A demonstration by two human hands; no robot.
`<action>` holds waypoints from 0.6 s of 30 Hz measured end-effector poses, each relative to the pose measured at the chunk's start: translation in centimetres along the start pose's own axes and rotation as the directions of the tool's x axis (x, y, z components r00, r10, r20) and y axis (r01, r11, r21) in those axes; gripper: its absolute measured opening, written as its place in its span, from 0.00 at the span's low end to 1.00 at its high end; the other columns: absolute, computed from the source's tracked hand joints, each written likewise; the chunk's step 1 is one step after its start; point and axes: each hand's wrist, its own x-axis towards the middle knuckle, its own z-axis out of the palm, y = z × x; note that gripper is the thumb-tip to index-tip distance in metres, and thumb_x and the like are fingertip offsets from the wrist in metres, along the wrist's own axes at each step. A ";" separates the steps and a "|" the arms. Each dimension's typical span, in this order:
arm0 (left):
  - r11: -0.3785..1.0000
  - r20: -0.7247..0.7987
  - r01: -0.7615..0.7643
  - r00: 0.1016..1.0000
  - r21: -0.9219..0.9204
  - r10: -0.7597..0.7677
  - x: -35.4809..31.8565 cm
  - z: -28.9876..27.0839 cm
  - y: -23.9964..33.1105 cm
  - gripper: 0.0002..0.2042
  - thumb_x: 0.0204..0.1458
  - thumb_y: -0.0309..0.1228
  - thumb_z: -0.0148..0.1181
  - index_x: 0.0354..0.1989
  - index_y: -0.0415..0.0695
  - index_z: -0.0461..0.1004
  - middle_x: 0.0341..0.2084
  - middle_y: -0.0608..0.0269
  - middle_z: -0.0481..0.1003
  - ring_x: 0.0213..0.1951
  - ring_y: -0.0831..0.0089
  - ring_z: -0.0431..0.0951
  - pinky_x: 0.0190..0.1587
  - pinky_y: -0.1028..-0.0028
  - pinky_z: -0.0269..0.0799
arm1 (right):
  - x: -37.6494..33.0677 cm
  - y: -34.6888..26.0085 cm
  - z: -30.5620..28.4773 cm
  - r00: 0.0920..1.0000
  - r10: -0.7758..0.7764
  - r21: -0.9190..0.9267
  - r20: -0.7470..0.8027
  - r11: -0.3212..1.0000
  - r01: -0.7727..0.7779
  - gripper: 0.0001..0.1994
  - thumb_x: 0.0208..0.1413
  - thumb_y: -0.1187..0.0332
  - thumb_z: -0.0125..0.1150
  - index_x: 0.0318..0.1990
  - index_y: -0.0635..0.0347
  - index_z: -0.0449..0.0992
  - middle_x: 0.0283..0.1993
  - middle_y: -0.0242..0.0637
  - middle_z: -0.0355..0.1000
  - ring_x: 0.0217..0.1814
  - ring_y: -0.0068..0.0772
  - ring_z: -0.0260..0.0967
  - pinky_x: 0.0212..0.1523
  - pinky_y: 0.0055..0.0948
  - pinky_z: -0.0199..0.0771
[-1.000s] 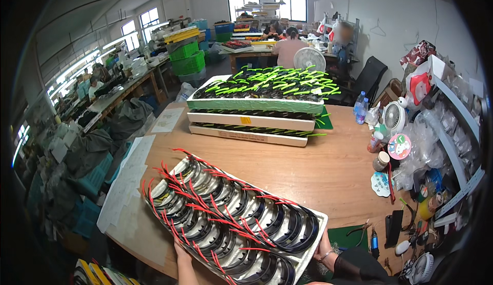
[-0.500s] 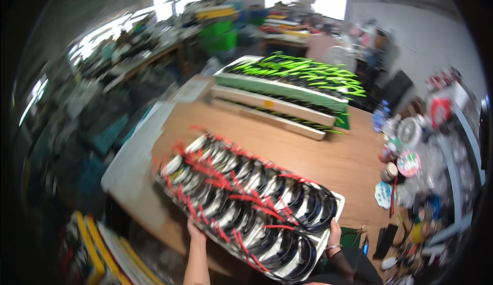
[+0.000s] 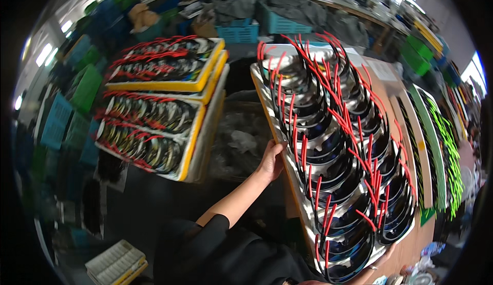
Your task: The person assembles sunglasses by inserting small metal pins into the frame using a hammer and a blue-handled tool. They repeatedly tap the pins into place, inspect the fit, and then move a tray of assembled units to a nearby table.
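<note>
A long white tray (image 3: 261,82) hangs in front of me, tilted, with its far end over the table. Two rows of dark-lensed sunglasses (image 3: 328,182) fill it, their thin black arms standing up with red tips. My left hand (image 3: 272,161) grips the tray's left side near the middle, fingers hidden underneath. At the near right corner, my right hand (image 3: 382,259) holds the edge; the tray covers most of it.
Stacked yellow-edged trays (image 3: 197,86) of red-tipped glasses stand at left. On the wooden table (image 3: 380,87), right, are trays with bright green tips (image 3: 447,151). A clear plastic bag (image 3: 241,141) lies between. Pale trays (image 3: 115,264) sit lower left; blue crates (image 3: 287,23) stand behind.
My view has swung left, bringing the yellow-edged stacks into sight. The tray has turned with me, its far end now pointing away, and both hands still hold it.
</note>
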 end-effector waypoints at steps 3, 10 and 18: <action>0.982 -0.052 -0.180 0.983 -0.057 0.177 -3.4 -3.5 6.1 0.33 0.35 0.49 0.63 0.49 0.46 0.61 0.41 0.62 0.69 0.44 0.67 0.69 0.46 0.66 0.67 | 5.4 4.3 1.5 0.929 -0.227 -0.212 0.293 0.932 0.294 0.24 0.59 0.60 0.37 0.57 0.69 0.57 0.59 0.40 0.56 0.60 0.33 0.52 0.62 0.31 0.46; 0.807 -0.387 -0.589 0.752 -0.034 0.533 -13.5 -12.8 20.2 0.18 0.50 0.44 0.49 0.46 0.50 0.62 0.43 0.63 0.67 0.45 0.64 0.67 0.44 0.54 0.67 | -6.1 18.6 18.1 0.602 0.321 -0.239 0.731 0.947 -0.214 0.21 0.56 0.59 0.42 0.52 0.66 0.63 0.52 0.40 0.62 0.54 0.32 0.58 0.57 0.30 0.53; 0.529 -0.570 -0.827 0.346 0.191 0.745 -22.8 -27.2 32.2 0.20 0.49 0.43 0.47 0.49 0.47 0.65 0.42 0.65 0.70 0.41 0.67 0.71 0.38 0.63 0.69 | -26.1 38.5 26.1 0.203 0.639 -0.581 0.742 0.763 -0.283 0.18 0.53 0.57 0.50 0.45 0.61 0.68 0.42 0.35 0.68 0.45 0.28 0.63 0.48 0.27 0.60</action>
